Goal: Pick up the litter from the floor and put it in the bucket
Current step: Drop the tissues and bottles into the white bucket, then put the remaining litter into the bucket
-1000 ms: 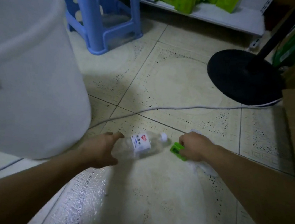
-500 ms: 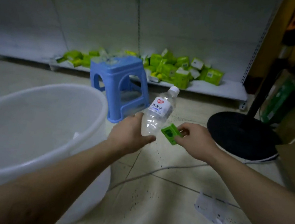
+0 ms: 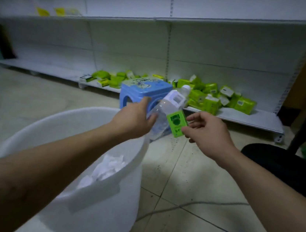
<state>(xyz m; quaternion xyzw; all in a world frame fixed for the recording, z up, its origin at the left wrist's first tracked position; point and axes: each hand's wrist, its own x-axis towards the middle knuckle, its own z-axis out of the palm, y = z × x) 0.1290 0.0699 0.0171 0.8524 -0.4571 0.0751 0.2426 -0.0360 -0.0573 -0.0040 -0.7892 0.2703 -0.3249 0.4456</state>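
Dim, bluish, softly blurred, edges bowed by wide-angle.

A blue stool (image 3: 143,89) stands before a white shelf (image 3: 244,118) strewn with green packets (image 3: 211,102), with a black round base (image 3: 277,165) nearby.

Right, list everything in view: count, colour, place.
bucket: one, white, floor at lower left
crumpled litter: some, white, inside the bucket
bottle: one, clear with white label, near the bucket rim
card: one, green, beside the bottle
stool: one, blue, behind the bucket
shelving: one unit, white, along the back
packets: many, green, on its bottom shelf
round base: one, black, floor at right
cable: one, white, across the floor
left hand: one, grips the bottle
right hand: one, pinches the card
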